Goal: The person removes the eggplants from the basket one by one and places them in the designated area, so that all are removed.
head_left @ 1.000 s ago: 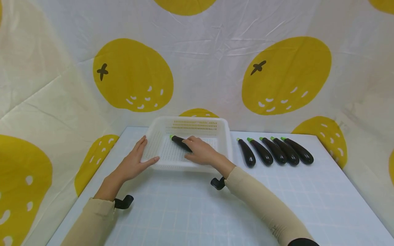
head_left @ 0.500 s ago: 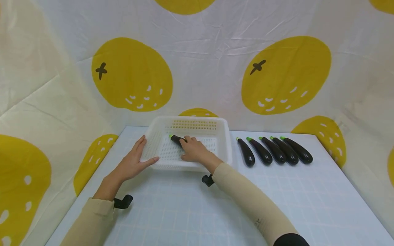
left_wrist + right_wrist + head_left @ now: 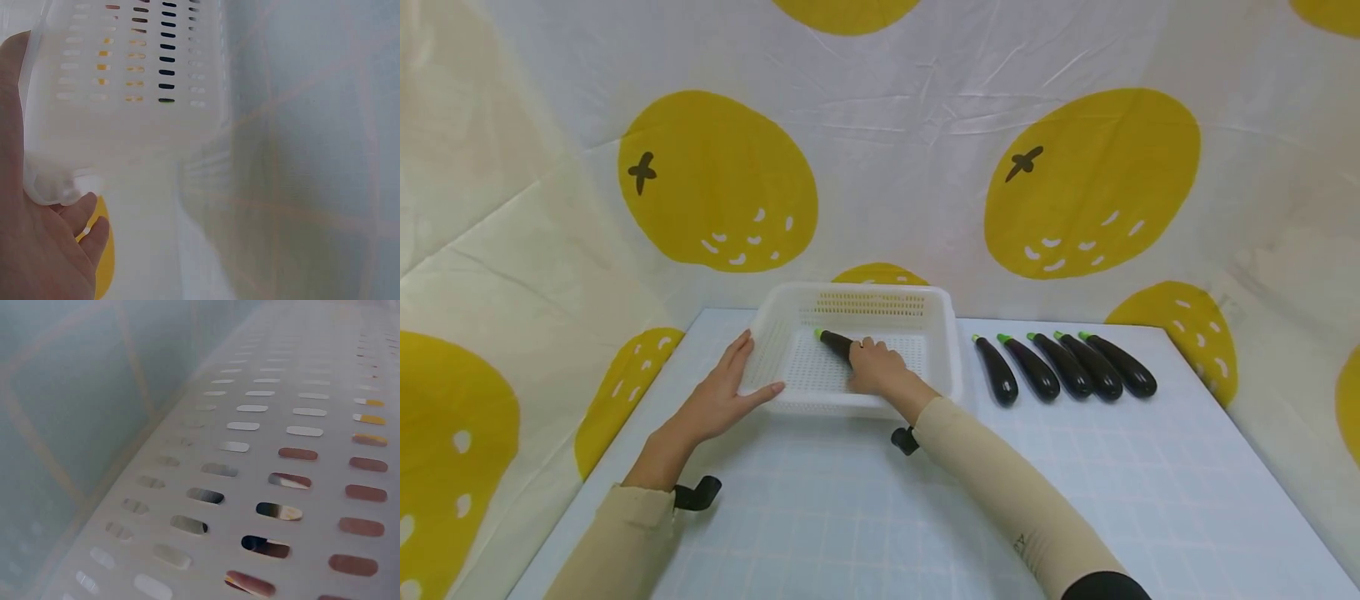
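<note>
Head view: right hand (image 3: 880, 371) inside white basket (image 3: 951, 354), fingers curled over dark eggplant (image 3: 835, 342), covering its thick end; green stem end points to basket's far-left. Left hand (image 3: 724, 393) flat against basket's left outer wall, fingers straight, thumb at near-left corner, gripping nothing. Left wrist view: palm (image 3: 37, 244) touching basket rim (image 3: 125, 75). Basket holds one eggplant only. Right of basket: five eggplants (image 3: 1063, 373) in row on table (image 3: 850, 517), green stems away from person.

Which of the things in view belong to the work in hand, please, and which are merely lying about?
In hand: right hand gripping an eggplant inside the white basket; left hand steadying the basket's left wall.

Lying about: five eggplants in a row; lemon-print backdrop.
</note>
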`<state>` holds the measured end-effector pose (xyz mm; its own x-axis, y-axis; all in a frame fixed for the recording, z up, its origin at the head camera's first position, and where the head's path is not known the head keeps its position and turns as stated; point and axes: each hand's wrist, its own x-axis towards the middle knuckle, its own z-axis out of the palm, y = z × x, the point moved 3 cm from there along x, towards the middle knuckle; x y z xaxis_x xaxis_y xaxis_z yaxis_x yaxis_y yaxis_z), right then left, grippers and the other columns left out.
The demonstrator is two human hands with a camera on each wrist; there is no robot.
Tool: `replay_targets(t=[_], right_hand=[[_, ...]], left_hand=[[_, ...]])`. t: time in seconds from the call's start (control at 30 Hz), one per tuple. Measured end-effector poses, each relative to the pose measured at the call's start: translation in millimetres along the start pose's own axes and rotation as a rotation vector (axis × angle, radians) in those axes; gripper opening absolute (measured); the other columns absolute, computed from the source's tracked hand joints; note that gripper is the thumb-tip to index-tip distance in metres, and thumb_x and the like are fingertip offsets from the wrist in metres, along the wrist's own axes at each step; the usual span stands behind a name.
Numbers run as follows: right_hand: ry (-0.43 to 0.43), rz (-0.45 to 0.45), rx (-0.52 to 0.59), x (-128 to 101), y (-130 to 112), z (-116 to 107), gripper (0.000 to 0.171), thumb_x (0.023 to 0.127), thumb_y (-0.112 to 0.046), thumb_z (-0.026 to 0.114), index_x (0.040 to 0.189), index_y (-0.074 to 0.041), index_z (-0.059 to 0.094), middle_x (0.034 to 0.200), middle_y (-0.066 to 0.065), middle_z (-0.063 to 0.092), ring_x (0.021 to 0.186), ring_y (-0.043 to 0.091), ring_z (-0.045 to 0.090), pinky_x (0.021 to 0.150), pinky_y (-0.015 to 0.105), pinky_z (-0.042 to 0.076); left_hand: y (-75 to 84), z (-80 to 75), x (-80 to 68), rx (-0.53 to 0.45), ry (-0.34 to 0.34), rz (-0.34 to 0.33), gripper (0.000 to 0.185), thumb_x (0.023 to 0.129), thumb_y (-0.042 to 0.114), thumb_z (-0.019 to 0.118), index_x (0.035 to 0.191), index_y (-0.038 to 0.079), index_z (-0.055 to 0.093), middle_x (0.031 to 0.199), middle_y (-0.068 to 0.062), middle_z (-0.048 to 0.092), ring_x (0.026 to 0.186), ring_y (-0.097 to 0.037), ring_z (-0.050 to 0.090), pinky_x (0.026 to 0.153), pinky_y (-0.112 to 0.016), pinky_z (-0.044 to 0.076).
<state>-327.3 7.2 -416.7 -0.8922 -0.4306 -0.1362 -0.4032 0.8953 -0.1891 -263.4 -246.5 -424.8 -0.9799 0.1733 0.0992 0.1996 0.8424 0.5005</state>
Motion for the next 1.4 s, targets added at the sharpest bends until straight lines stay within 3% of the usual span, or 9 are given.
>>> replay_targets(t=[0.2,0.53,0.67,0.97,1.2,1.4], right_hand=[[0.020,0.057,0.101,2,3,-1,0.028,0.097,-0.017,0.065,0.121,-0.001,0.067,0.108,0.012,0.064,0.093,0.025,0.058,0.085,0.044,0.053],[-0.007,0.041,0.198,-1,2,-3,0.027,0.098,-0.011,0.064,0.122,0.002,0.066,0.112,0.016,0.066,0.092,0.025,0.061,0.090,0.042,0.053],[-0.012,0.011,0.209,-3,0,-7,0.029,0.101,-0.015,0.063,0.125,0.003,0.063,0.114,0.017,0.067,0.096,0.026,0.062,0.092,0.042,0.054],[-0.009,-0.064,0.337,-8,3,-15,0.029,0.102,-0.024,0.063,0.119,-0.001,0.061,0.103,0.009,0.066,0.087,0.020,0.060,0.077,0.034,0.052],[0.002,-0.153,0.445,-24,6,-31,0.036,0.102,-0.025,0.063,0.127,0.001,0.062,0.119,0.014,0.069,0.103,0.023,0.064,0.087,0.037,0.053],[-0.002,-0.220,0.549,-40,12,-41,0.036,0.101,-0.023,0.064,0.127,0.001,0.064,0.117,0.014,0.071,0.103,0.023,0.065,0.086,0.036,0.053]], left_hand=[[1.0,-4.3,0.2,0.002,0.005,0.009,0.111,0.092,0.069,0.060,0.165,0.006,0.006,0.172,-0.015,0.002,0.151,-0.048,0.019,0.114,-0.073,0.024],[0.2,-4.3,0.1,0.006,0.006,-0.002,0.112,0.091,0.071,0.060,0.165,0.007,0.005,0.172,-0.015,0.002,0.152,-0.047,0.018,0.114,-0.073,0.023],[0.2,-4.8,0.6,0.006,0.008,-0.004,0.112,0.091,0.071,0.060,0.165,0.008,0.005,0.172,-0.014,0.001,0.152,-0.047,0.018,0.114,-0.073,0.023],[0.4,-0.2,-0.5,-0.006,0.002,-0.003,0.111,0.091,0.070,0.060,0.165,0.008,0.006,0.172,-0.014,0.002,0.152,-0.048,0.019,0.113,-0.074,0.023],[1.6,0.5,-0.2,0.008,-0.004,-0.021,0.111,0.091,0.069,0.061,0.165,0.009,0.005,0.172,-0.013,0.000,0.153,-0.047,0.017,0.113,-0.073,0.023],[2.6,-0.8,0.5,0.002,-0.008,-0.010,0.112,0.091,0.070,0.060,0.165,0.006,0.006,0.172,-0.015,0.001,0.152,-0.047,0.017,0.114,-0.073,0.022]])
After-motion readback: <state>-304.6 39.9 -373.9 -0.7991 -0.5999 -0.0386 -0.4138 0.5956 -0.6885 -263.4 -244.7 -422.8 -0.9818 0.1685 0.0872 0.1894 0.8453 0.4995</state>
